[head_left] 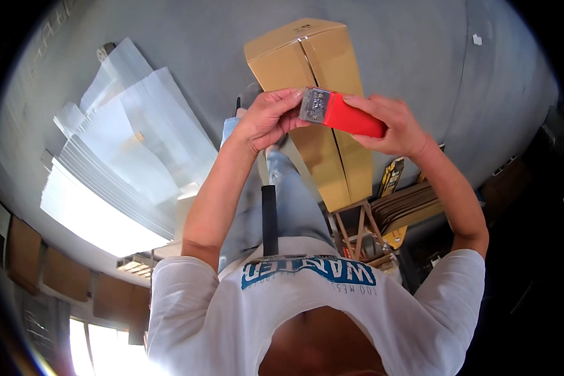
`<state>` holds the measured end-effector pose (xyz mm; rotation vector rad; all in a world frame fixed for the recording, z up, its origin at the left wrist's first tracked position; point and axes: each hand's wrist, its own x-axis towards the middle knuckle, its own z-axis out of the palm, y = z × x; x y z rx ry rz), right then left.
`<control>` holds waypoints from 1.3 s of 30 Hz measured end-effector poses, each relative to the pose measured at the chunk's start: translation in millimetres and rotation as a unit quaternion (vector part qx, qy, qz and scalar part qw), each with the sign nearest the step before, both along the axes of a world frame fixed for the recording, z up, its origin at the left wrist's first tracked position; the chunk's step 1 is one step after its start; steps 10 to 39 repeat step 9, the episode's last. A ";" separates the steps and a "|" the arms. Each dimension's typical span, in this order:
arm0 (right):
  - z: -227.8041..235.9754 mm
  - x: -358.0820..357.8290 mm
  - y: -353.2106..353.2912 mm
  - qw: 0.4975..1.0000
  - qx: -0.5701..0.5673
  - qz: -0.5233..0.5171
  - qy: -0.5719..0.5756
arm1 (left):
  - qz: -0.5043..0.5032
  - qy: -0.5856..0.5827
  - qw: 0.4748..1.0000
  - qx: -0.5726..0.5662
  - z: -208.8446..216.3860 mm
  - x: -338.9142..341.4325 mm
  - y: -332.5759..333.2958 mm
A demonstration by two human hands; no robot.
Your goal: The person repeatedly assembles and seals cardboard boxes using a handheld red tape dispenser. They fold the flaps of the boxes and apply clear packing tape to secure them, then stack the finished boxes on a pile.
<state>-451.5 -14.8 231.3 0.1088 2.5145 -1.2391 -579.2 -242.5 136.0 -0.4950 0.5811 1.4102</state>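
Note:
A red hand-held tape dispenser (357,118) with a serrated metal head is held in front of me, over the carton. My right hand (396,122) wraps round its red body, thumb on top and fingers beneath. My left hand (271,120) is at the toothed end, thumb and fingers pinched together there; whatever sits between the fingertips is too small to make out. Behind and below the dispenser is a tall brown cardboard carton (351,169), closed, with a dark seam running along its length. Both hands are apart from the carton.
To the left lies a stack of translucent white sheets (163,125). A wooden stand (357,232) is by the carton's near end. Flattened brown cardboard (413,207) is piled at the right, beside a yellow-and-black object (391,175). Brown panels (69,276) line the far left side.

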 end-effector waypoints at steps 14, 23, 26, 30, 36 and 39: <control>-50.1 4.2 -3.6 0.992 0.086 0.073 0.056 | 0.074 0.345 0.900 -0.257 -24.6 8.0 -24.0; -50.1 4.2 -3.6 0.992 0.086 0.073 0.056 | 0.074 0.345 0.900 -0.257 -24.6 8.0 -24.0; -50.1 4.2 -3.6 0.992 0.086 0.073 0.056 | 0.074 0.345 0.900 -0.257 -24.6 8.0 -24.0; -50.1 4.2 -3.6 0.992 0.086 0.073 0.056 | 0.074 0.345 0.900 -0.257 -24.6 8.0 -24.0; -50.1 4.2 -3.6 0.992 0.086 0.073 0.056 | 0.074 0.345 0.900 -0.257 -24.6 8.0 -24.0; -50.1 4.2 -3.6 0.992 0.086 0.073 0.056 | 0.074 0.345 0.900 -0.257 -24.6 8.0 -24.0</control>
